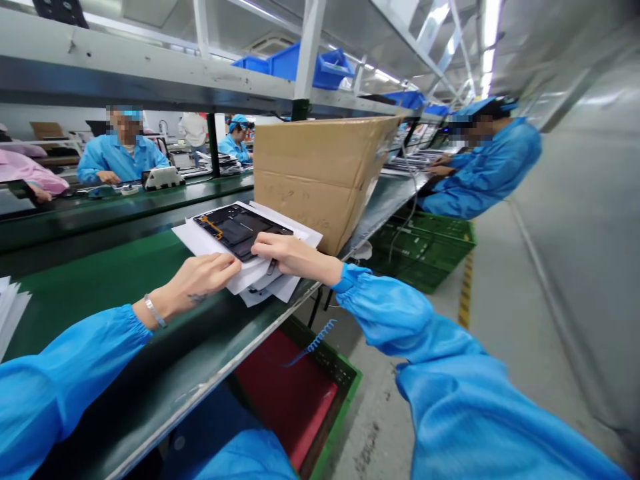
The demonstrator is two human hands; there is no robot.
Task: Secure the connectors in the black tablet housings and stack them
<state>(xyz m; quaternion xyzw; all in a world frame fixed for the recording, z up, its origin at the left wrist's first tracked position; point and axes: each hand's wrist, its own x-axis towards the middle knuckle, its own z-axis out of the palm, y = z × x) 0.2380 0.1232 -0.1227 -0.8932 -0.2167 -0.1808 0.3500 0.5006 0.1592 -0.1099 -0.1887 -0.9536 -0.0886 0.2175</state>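
Observation:
A black tablet back panel [235,225] with an orange flex cable lies on a stack of white sheets [200,241] on the green bench. My right hand [285,253] has its fingers closed at the panel's near right edge, the fingertips over its surface. Beneath that hand a small dark piece [271,267] shows; its kind is unclear. My left hand [210,277] is curled closed at the near left side of the panel, over the sheets' edge. What its fingertips pinch is hidden.
A tall cardboard box [315,180] stands just behind the stack. Below the bench edge sits a green crate [350,383] with a blue coiled cord [320,337] above it. More white sheets [10,310] lie at far left. A co-worker [490,160] sits farther along at right.

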